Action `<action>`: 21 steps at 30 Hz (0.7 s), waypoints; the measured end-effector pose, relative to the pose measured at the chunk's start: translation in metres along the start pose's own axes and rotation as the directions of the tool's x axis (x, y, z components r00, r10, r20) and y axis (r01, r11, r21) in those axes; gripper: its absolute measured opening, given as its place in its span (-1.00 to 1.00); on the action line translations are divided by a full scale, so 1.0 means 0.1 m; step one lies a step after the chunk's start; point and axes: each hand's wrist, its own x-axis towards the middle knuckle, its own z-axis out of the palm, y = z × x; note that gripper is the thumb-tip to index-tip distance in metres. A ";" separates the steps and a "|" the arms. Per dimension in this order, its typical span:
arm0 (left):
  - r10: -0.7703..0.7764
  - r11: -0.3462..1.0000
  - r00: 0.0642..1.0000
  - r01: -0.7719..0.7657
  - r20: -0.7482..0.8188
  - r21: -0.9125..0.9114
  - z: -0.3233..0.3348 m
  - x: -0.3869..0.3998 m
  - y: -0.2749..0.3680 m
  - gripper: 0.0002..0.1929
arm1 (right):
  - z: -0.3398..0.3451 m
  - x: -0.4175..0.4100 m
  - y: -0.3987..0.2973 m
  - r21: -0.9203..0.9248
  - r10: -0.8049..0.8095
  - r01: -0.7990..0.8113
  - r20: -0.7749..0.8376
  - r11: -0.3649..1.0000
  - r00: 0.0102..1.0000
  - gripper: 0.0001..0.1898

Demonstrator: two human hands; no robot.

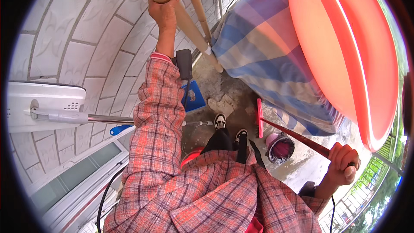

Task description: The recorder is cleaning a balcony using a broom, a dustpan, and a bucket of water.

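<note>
My left hand (165, 11) is raised against a thick beige pipe (190, 27), with the thumb over its front and the fingers hidden behind it. The pipe slants down to the concrete floor beside the tiled wall. My right hand (343, 165) is closed around the upper end of a dark red handle (296, 137). That handle runs down to a narrow pink head (259, 118), which looks like a broom or squeegee, near my shoes (220, 121). A blue dustpan-like tray (195, 96) with some debris on it lies below my left forearm.
Large pink-red basins (323, 38) stand on a bulky shape under a checked cloth (258, 45) at right. A lined bin (281, 149) stands by the pink head. A flat mop (58, 113) with a metal pole is at left. Beyond the right side is a railing (346, 205).
</note>
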 end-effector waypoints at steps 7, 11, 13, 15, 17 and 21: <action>-0.053 0.997 0.998 0.052 -0.017 -0.062 0.29 0.33 0.30 -0.58 | 0.02 0.06 0.03 0.043 -0.044 0.044 -0.004 0.998 0.999 -0.58; -0.012 1.000 1.000 0.012 -0.015 -0.021 0.44 0.54 0.30 -0.61 | 0.00 0.03 0.14 0.105 0.001 0.004 -0.052 0.994 0.999 -0.56; 0.023 1.000 0.999 -0.023 -0.032 -0.021 0.44 0.64 0.24 -0.62 | -0.16 -0.14 0.23 0.126 -0.007 0.029 -0.174 0.992 0.985 -0.54; 0.045 0.999 0.998 -0.045 -0.043 0.003 0.41 0.64 0.06 -0.63 | -0.02 -0.04 0.11 0.112 0.075 -0.069 -0.054 0.991 0.996 -0.69; 0.164 0.910 0.986 -0.163 0.030 0.382 0.31 0.66 -0.15 -0.68 | 0.16 0.11 0.12 0.067 -0.039 0.039 -0.013 0.997 0.999 -0.53; 0.099 0.980 0.983 -0.070 -0.152 0.185 0.26 0.18 -0.12 -0.73 | 0.07 0.10 0.05 0.021 -0.006 0.008 -0.122 1.000 0.993 -0.58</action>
